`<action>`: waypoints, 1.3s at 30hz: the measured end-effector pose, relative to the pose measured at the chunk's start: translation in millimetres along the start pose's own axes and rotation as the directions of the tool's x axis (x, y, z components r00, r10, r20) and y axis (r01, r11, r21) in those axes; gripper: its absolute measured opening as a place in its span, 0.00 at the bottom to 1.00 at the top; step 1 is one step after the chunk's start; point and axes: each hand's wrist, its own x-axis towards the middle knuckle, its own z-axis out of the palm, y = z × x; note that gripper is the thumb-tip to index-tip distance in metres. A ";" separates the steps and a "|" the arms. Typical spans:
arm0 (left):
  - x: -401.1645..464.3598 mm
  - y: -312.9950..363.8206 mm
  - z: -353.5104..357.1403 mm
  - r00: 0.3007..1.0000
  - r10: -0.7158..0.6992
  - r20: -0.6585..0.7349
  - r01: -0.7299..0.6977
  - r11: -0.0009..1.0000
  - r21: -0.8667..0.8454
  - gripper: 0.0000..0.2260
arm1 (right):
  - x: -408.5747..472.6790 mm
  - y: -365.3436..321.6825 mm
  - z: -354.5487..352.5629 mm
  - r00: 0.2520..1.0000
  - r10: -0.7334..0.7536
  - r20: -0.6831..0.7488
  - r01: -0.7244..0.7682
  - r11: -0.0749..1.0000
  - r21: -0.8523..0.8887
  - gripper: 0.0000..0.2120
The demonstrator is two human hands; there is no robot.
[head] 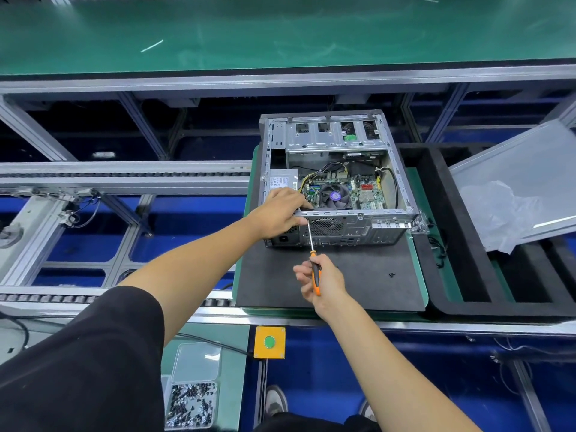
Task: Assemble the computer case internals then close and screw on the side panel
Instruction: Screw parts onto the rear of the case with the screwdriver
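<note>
An open computer case [336, 179] lies on its side on a dark foam pad [358, 275], its motherboard and fan showing. My left hand [280, 212] grips the case's near rear edge at the left corner, by the power supply. My right hand [324, 280] holds an orange-handled screwdriver [315, 269], whose shaft points up to the case's rear face just beside my left thumb. The grey side panel [517, 176] leans at the right, off the case, with a clear plastic bag on it. A loose black screw [392, 275] lies on the pad.
A clear box of black screws [191, 403] sits low at the left on the bench. A yellow box with a green button [269, 342] is fixed at the front rail. A black foam tray [461, 244] lies right of the pad. Conveyor rails run at the left.
</note>
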 end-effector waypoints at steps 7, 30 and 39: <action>0.5 1.2 -0.8 1.000 -0.012 0.002 0.012 1.000 0.004 0.18 | 4.0 13.1 1.8 0.696 -0.705 -0.138 0.406 0.544 -0.734 0.11; 1.1 2.4 -1.4 1.000 0.015 0.003 -0.015 0.999 0.031 0.18 | 15.5 20.0 -4.8 0.551 -0.834 -0.019 0.282 0.208 -0.937 0.13; 0.4 2.4 -1.2 1.000 0.013 0.003 -0.013 0.999 0.031 0.17 | 5.1 11.0 3.5 0.995 -0.080 0.063 0.071 0.990 0.124 0.08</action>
